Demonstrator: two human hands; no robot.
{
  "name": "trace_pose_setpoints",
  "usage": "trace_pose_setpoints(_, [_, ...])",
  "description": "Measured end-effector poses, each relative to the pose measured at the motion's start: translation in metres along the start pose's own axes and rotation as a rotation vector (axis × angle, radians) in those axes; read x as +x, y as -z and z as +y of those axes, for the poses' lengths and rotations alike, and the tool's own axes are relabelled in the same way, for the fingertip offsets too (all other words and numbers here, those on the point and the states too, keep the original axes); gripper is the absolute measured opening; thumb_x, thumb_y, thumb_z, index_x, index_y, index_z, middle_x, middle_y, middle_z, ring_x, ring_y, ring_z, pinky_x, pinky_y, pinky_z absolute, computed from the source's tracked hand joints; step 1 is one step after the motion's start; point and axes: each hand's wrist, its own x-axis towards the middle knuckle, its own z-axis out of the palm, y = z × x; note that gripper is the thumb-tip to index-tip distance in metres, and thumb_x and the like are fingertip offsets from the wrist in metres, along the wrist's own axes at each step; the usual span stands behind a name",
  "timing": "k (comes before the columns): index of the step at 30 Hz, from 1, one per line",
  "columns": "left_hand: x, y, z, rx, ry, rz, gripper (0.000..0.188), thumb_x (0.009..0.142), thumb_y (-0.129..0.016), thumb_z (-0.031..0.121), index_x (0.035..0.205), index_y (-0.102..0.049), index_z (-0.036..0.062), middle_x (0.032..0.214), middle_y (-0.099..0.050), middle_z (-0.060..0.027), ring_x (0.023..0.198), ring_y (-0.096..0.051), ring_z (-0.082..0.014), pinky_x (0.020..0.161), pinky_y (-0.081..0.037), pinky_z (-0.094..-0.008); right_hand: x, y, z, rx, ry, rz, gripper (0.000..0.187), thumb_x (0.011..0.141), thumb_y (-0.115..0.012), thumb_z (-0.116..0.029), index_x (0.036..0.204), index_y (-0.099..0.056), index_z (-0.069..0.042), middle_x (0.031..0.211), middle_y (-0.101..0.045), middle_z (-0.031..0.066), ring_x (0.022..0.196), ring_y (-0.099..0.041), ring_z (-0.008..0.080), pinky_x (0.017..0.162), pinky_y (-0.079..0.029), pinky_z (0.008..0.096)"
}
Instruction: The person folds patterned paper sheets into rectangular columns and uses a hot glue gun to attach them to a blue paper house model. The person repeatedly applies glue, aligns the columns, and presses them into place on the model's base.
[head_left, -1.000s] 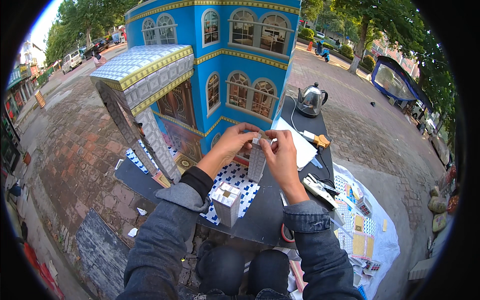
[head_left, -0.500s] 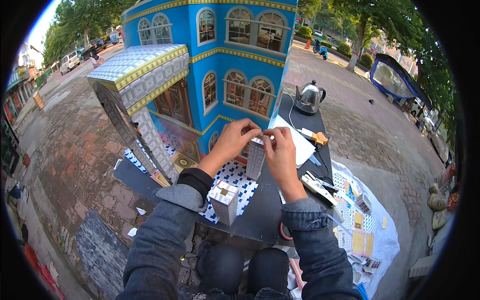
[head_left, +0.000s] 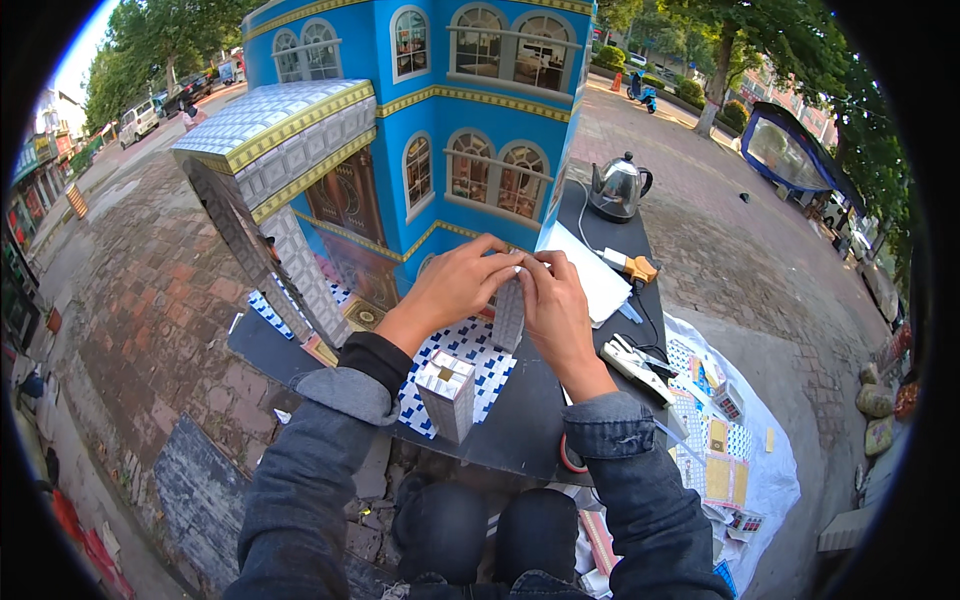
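A grey brick-print paper pillar (head_left: 508,320) stands on a blue-and-white tiled paper base (head_left: 486,372), close to the blue card model house (head_left: 400,170). At its top my left hand (head_left: 462,285) is closed, thumb and fingers pinched over the upper edge. My right hand (head_left: 556,305) pinches at the same edge from the other side, fingertips almost touching the left ones. A small white bit shows between the fingertips; the rest of the pillar's top is hidden. Nearer to me stands a second paper pillar (head_left: 447,395), its top folded in around a small square hole.
A metal kettle (head_left: 620,188), white paper sheets (head_left: 590,280), a yellow-brown plug (head_left: 640,268) and a white glue gun-like tool (head_left: 638,368) lie along the dark table's right side. Red-handled scissors (head_left: 572,455) sit at the front edge. Printed cut-outs (head_left: 725,475) cover a white sack.
Both hands have stayed at the far pillar's top; the left has shifted slightly and covers more of it. The view has moved a little.
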Motion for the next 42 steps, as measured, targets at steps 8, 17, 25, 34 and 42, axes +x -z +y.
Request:
trace_pose_setpoints(8, [-0.001,-0.002,-0.005,0.145,-0.090,-0.019,0.025,0.098,-0.065,0.020,0.121,-0.072,0.0131,0.114,-0.067,-0.0062,0.096,-0.069,-0.0300,0.079,-0.057,-0.0398,-0.011,-0.007,0.006,-0.193,0.123,0.053,0.031,0.094,-0.066,-0.005,0.126,-0.065,-0.002,0.128,-0.065,0.0182,0.114,-0.065,0.0331,0.093,-0.058,0.0407])
trace_pose_setpoints(17, [0.001,0.004,-0.001,0.112,-0.055,-0.076,0.029,0.100,-0.063,0.021,0.128,-0.070,0.0136,0.115,-0.067,-0.0078,0.096,-0.068,-0.0301,0.080,-0.056,-0.0388,-0.013,-0.011,0.006,-0.216,0.110,0.047,0.033,0.092,-0.064,-0.002,0.125,-0.065,-0.001,0.132,-0.064,0.0199,0.117,-0.065,0.0338,0.094,-0.058,0.0414])
trace_pose_setpoints(25, [-0.048,0.048,0.025,-0.335,0.250,0.150,0.044,0.100,-0.065,0.013,0.144,-0.059,0.0130,0.102,-0.070,-0.0069,0.085,-0.066,-0.0144,0.078,-0.054,-0.0307,-0.008,0.023,-0.011,-0.074,-0.019,0.036,0.032,0.097,-0.063,-0.006,0.129,-0.059,-0.001,0.129,-0.065,0.0192,0.117,-0.063,0.0337,0.095,-0.052,0.0422])
trace_pose_setpoints(34, [-0.240,0.020,0.154,-0.861,0.624,0.407,0.025,0.110,-0.051,0.021,0.091,-0.057,0.0046,0.076,-0.059,-0.0003,0.063,-0.051,-0.0044,0.059,-0.042,-0.0197,-0.150,0.069,-0.089,0.599,-0.334,-0.086,0.005,0.098,-0.066,-0.003,0.096,-0.063,0.000,0.078,-0.071,0.0089,0.067,-0.071,0.0147,0.062,-0.054,0.0268])
trace_pose_setpoints(42, [-0.260,-0.044,0.234,-0.832,0.611,0.174,0.040,0.109,-0.052,0.023,0.076,-0.058,0.0006,0.058,-0.050,0.0019,0.052,-0.046,-0.0058,0.050,-0.036,-0.0257,-0.259,0.099,-0.115,0.629,-0.442,-0.069,0.020,0.092,-0.075,-0.010,0.085,-0.059,-0.001,0.070,-0.067,0.0102,0.057,-0.066,0.0200,0.052,-0.049,0.0305])
